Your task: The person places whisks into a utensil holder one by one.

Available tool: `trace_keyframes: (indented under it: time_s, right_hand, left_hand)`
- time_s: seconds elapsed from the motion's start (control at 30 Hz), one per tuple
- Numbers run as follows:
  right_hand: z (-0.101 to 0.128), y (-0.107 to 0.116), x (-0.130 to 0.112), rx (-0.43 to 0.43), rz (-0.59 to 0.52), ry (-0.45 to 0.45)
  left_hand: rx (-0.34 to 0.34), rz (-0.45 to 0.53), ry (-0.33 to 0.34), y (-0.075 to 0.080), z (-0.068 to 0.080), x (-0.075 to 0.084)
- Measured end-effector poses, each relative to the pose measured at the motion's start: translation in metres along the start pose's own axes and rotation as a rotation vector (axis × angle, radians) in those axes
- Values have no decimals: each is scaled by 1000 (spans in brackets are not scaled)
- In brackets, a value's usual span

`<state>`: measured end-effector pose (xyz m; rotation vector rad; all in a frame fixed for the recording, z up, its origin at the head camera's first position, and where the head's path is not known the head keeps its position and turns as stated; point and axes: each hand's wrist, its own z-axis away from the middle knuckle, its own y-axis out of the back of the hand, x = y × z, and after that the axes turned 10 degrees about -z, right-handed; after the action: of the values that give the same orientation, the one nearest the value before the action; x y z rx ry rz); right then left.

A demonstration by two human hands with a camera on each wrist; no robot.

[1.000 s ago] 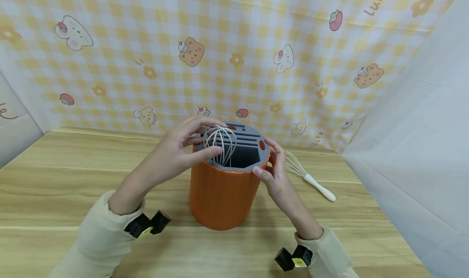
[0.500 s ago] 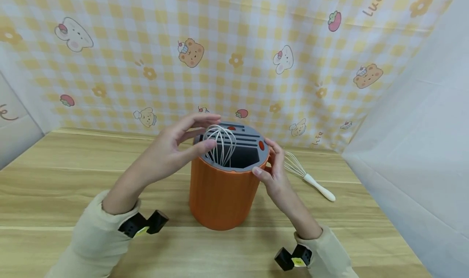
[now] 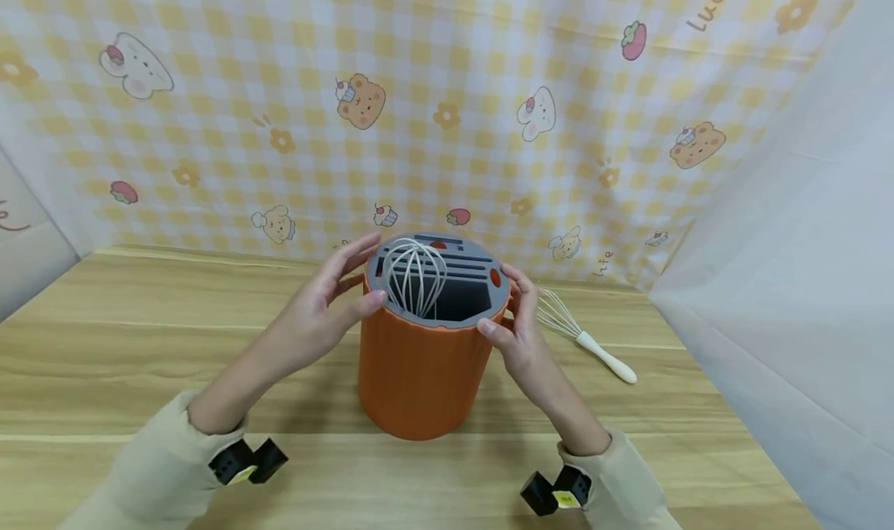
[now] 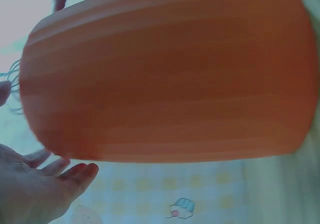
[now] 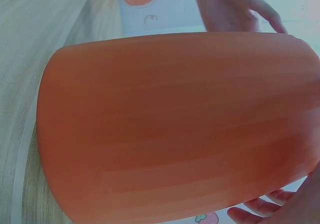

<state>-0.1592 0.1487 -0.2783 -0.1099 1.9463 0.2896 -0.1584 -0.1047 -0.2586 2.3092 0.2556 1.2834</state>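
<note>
An orange utensil holder (image 3: 422,382) with a grey slotted lid (image 3: 468,270) stands upright in the middle of the head view. In the lid's large front opening stands a whisk (image 3: 416,266), its white wire head up and its handle hidden inside. My left hand (image 3: 307,320) is at the holder's left side, fingers spread and thumb tip right at the rim, away from the whisk. On the other side my right hand (image 3: 525,342) holds the rim, thumb on the front edge and fingers bent round the right side. Both wrist views are mostly filled by the holder's orange wall (image 4: 165,78).
A second whisk (image 3: 587,340) with a white handle lies on the wooden table (image 3: 209,313) to the right of the holder. Behind the table hangs a yellow checked cloth (image 3: 419,111) with cartoon prints. A white cloth (image 3: 775,282) borders the right side.
My left hand has moved from around the whisk's wire head leftward to the holder's side, letting go of the whisk. The right hand stays at the rim.
</note>
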Motion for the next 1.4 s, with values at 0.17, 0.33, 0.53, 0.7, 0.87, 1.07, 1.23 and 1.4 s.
trace_keyframes:
  time_s: [0.17, 0.33, 0.53, 0.7, 0.87, 1.07, 1.23, 1.4]
  right_hand:
    - [1, 0, 0, -4, -3, 11]
    - [0, 3, 0, -19, 3, 11]
    - [0, 7, 0, -49, 9, 18]
    - [0, 17, -1, -94, 7, 65]
    - [-4, 34, -8, -109, -39, 132]
    - [-8, 59, -11, -57, 24, 139]
    - [-11, 80, -6, -9, 188, 85]
    - [-14, 100, 1, 45, 320, 25]
  left_hand:
    - [-1, -2, 14, -8, 1, -6]
    - [-6, -4, 36, -9, 1, -7]
    - [-9, -4, 47, -9, 2, -7]
    - [-15, -10, 50, -8, 2, -10]
    - [-27, -9, 68, -6, 1, -11]
    - [-32, 6, 66, -5, 0, -11]
    - [-34, 28, 58, -5, 0, -12]
    - [-44, 49, 66, -4, 1, -12]
